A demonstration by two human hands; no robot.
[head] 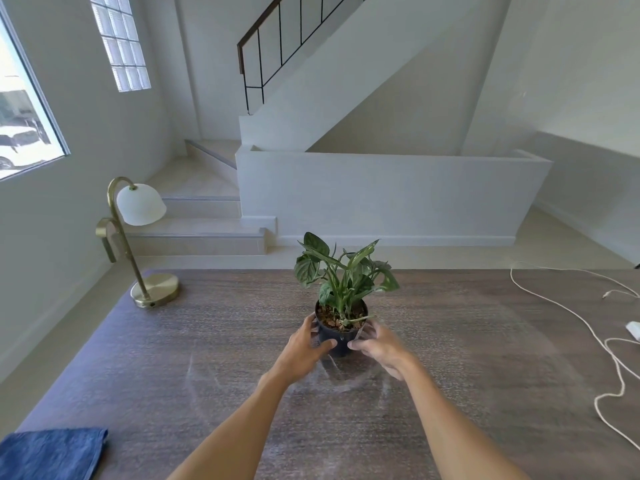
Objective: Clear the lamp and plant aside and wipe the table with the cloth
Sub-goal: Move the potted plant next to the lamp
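A green leafy plant [343,271] in a small black pot [337,336] stands near the middle of the brown wooden table [207,358]. My left hand [303,351] grips the pot's left side and my right hand [379,346] grips its right side, thumbs on the front. A brass lamp [138,237] with a white dome shade stands at the table's far left corner. A folded blue cloth [52,452] lies at the near left corner. Pale dusty streaks show on the tabletop in front of the pot.
A white cable [588,327] snakes across the right side of the table, with a small white plug [633,329] at the right edge. Beyond the table are steps, a low white wall and a staircase. A window is on the left wall.
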